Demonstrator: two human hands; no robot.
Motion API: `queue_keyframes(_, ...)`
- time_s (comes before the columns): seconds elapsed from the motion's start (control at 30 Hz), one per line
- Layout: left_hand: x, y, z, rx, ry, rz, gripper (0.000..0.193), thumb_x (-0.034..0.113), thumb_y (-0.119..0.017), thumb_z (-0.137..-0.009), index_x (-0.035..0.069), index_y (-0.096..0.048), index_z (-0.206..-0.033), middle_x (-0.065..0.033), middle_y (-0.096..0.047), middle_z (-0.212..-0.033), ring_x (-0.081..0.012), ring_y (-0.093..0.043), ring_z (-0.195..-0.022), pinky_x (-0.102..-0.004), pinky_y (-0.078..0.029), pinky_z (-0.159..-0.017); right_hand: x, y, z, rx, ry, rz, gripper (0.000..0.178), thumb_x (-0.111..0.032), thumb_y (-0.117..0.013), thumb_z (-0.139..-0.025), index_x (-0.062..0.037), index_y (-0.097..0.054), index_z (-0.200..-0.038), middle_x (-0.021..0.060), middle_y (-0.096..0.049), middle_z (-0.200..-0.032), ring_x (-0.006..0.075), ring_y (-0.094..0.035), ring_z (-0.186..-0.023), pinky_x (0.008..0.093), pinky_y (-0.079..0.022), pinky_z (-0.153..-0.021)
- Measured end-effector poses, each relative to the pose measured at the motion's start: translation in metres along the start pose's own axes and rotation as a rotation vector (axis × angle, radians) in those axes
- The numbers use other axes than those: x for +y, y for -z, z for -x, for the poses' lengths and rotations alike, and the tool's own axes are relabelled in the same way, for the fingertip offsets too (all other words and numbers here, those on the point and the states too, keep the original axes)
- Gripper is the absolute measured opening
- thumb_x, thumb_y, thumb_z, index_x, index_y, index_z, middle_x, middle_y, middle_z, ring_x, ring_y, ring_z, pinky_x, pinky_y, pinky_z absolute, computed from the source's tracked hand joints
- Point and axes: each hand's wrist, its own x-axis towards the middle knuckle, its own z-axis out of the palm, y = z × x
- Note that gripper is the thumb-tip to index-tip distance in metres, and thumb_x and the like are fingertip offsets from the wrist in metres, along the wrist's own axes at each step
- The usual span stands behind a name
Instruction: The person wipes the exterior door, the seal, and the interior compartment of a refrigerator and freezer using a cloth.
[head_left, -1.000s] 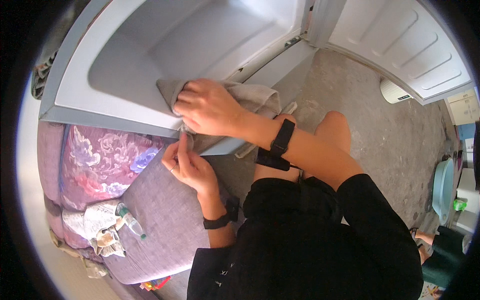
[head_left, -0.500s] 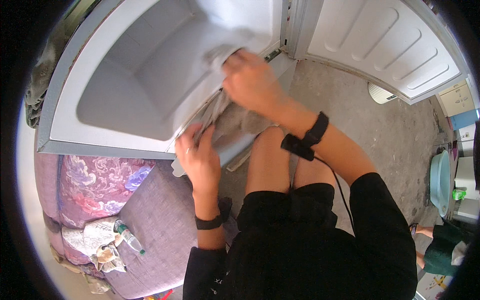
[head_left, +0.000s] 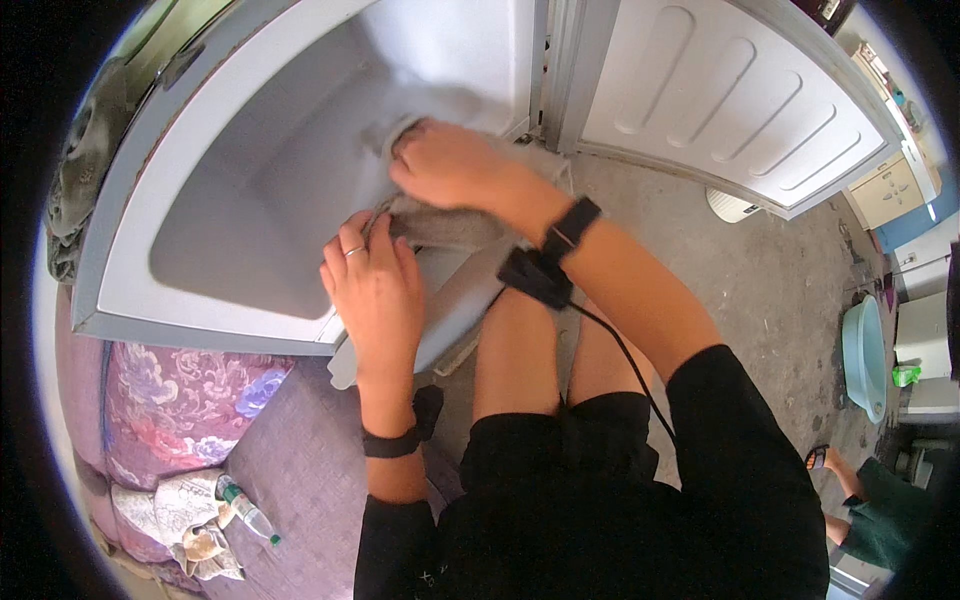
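The white inner compartment (head_left: 270, 210) of a refrigerator stands open in front of me. My right hand (head_left: 450, 170) reaches over its front edge, fingers closed on a light grey cloth (head_left: 398, 130) that is blurred by motion. Lower down, at the front rim, my left hand (head_left: 372, 285) has its fingertips curled on a greyish strip, which seems to be part of the cloth; its exact hold is partly hidden. Just below the rim, a pale translucent bin (head_left: 455, 310) sits against the refrigerator, with something grey-brown and blurred above it.
The ribbed white refrigerator door (head_left: 720, 100) is swung wide to the right. At left is a purple sofa (head_left: 300, 440) with a floral cushion (head_left: 190, 400), a crumpled cloth (head_left: 185, 510) and a plastic bottle (head_left: 250, 515). A blue basin (head_left: 862, 358) and another person's leg (head_left: 840, 490) show far right.
My right hand has moved left and slightly down with the cloth, further over the compartment. My left hand has shifted slightly left along the rim. The whole view has shifted a little.
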Motion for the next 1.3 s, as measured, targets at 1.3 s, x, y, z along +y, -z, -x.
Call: queue_keyframes(1.3, -0.048, -0.039, -0.043, -0.270, -0.157, -0.024, 0.043, 0.022, -0.044, -0.094, -0.006, -0.055, -0.124, -0.0238, -0.048, -0.139, -0.0426, -0.041, -0.132, -0.0536, -0.032, -0.109, 0.042, -0.060, -0.168, -0.277, -0.636, -0.252, 0.044, -0.029, -0.052, -0.094, -0.0030, -0.063, -0.127, 0.0164, -0.061, -0.130, 0.0326, -0.062, -0.114, 0.0441, -0.048, -0.096)
